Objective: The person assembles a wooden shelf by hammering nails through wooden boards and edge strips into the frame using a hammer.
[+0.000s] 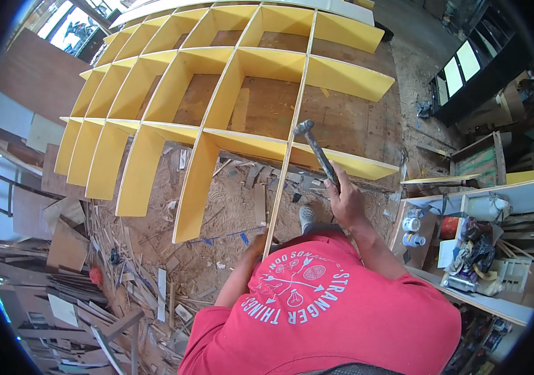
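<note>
My right hand [347, 201] is closed around the handle of a hammer [321, 153]. The hammer's metal head is up and to the left, by the top edge of a long yellow panel [286, 164] near where a cross panel meets it. My left hand [256, 245] is low, against the near end of that same long panel. Its fingers are mostly hidden by the panel and my red shirt. The panel belongs to a large grid frame [202, 134] of yellow boards slotted across each other, with open square cells.
Under the grid's far part lies a brown wooden board [354, 119]. Wood scraps [154, 281] litter the floor to the left, beside stacked sheets [60, 247]. At right stands a white-edged shelf box [503, 310] with white containers [413, 239] and tools. A black cabinet [467, 69] is farther back.
</note>
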`<state>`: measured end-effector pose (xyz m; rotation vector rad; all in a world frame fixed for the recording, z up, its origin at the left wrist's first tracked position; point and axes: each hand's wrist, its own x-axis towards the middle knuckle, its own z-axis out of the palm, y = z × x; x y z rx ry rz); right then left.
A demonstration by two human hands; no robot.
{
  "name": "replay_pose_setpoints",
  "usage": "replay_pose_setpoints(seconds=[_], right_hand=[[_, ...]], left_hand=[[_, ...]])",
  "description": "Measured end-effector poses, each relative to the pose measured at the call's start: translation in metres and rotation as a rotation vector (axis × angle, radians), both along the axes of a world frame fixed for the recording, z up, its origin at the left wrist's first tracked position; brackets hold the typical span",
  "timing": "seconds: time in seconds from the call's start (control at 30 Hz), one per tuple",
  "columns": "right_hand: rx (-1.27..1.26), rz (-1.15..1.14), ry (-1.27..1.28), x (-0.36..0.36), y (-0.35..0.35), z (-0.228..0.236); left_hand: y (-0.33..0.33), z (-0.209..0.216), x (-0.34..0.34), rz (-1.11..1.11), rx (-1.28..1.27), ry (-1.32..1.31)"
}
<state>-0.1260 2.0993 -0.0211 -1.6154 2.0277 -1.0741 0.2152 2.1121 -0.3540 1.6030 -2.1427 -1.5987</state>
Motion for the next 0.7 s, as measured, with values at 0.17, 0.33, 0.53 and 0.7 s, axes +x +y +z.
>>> replay_pose_setpoints(seconds=[0.17,0.33,0.53,0.7], right_hand=[[-0.079,0.039,0.088,-0.008,-0.005,-0.013],[0.219,0.071,0.242,-0.013,-0.009,-0.012],[0.294,0.051,0.287,-0.016,-0.015,-0.027],[0.21,0.074,0.224,-0.011,-0.013,-0.026]], left_hand=[[0.019,0.007,0.003,0.092,0.161,0.008],[0.022,0.01,0.008,0.11,0.19,-0.006],[0.02,0.009,0.005,0.117,0.205,-0.011],[0.022,0.011,0.007,0.121,0.22,-0.011]])
